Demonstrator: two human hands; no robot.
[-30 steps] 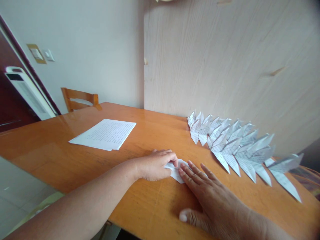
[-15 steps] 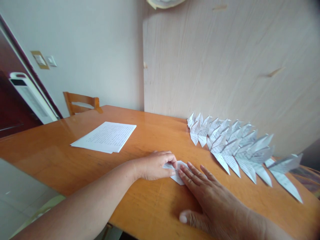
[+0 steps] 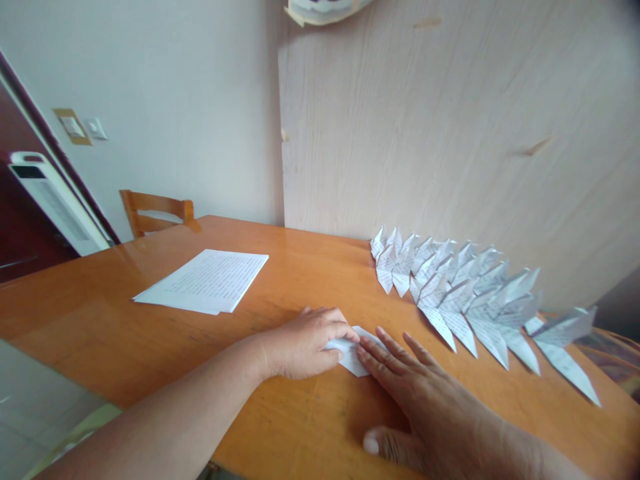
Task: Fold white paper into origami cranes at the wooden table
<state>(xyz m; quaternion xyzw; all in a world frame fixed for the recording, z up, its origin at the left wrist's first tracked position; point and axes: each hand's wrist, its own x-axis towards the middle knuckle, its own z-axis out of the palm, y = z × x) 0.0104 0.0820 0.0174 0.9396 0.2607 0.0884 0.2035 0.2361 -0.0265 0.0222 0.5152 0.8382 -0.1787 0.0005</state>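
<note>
A small piece of folded white paper [image 3: 354, 360] lies on the wooden table, partly covered by my fingers. My left hand [image 3: 313, 341] grips its left side, index finger bent over the top and thumb along the near edge. Flat on the right part of the paper rest the fingertips of my right hand [image 3: 405, 383], its fingers stretched and the thumb spread out on the table. The paper's right edge is hidden beneath those fingers.
Rows of folded paper pieces [image 3: 465, 283] with writing stand at the right of the table [image 3: 300, 260]. A stack of written sheets [image 3: 205, 283] lies to the left. Behind are a wooden chair [image 3: 157, 210] and a pale wood panel [image 3: 425, 133].
The camera view has shifted slightly. My left index finger has reached a little further right over the paper, close to the right fingertips; the right hand stays flat.
</note>
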